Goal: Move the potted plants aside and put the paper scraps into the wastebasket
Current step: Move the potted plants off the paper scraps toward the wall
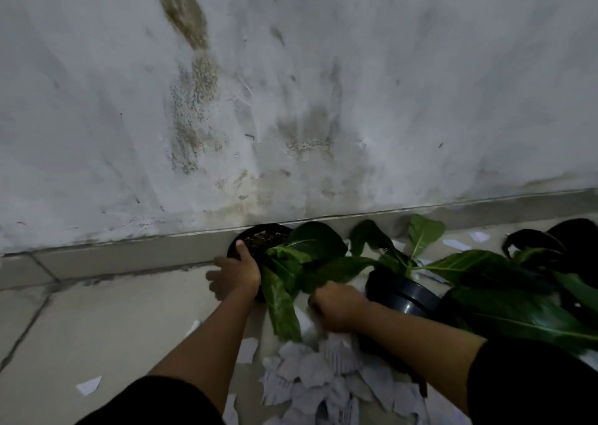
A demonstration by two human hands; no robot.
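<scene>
Paper scraps (326, 379) lie heaped on the floor (106, 321) at the near edge of the view, between the two forearms, with loose bits scattered to the left and more among the pots farther right; they look feather-light and limp, best gathered by the handful rather than pinched singly. Just beyond the heap, the right hand (336, 308) is curled with knuckles up beneath the leaves at the top of the pile, but blur hides whether it has hold of paper, a leaf, or nothing, so I cannot tell. The left hand (234, 274) grips the rim of the nearest potted plant (259, 243), thumb hooked over the edge onto the soil, fingers down the outer wall. That black pot stands close against the skirting at the foot of the stained wall (323, 84), tipped a little toward the person, its broad leaves (284, 292) drooping forward and rightward over the scraps. It probably carries real weight from the soil, while the leaves are soft and tear easily, so the stiff rim is the place to hold. A second pot (401, 295) sits to the right, leaning, its foliage spreading rightward toward a third dark pot (576, 233) by the wall.
</scene>
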